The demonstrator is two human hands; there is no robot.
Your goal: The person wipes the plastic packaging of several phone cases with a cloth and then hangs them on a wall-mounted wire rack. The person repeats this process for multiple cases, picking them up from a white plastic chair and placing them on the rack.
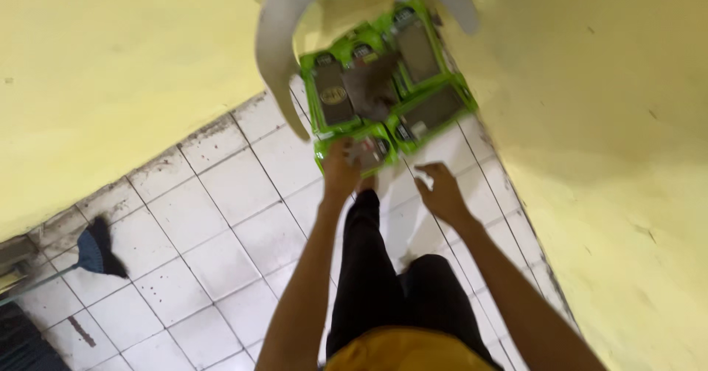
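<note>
Green packs (383, 91) hemmed by yellow walls (605, 157), white chair (284, 39) overhead.

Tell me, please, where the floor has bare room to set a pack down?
Bare tile lies left of the leg, between the wall and the broom. It is crowded in the corner, where green packs fill the floor under the white chair; left hand touches the nearest pack, right hand hovers beside it.
</note>
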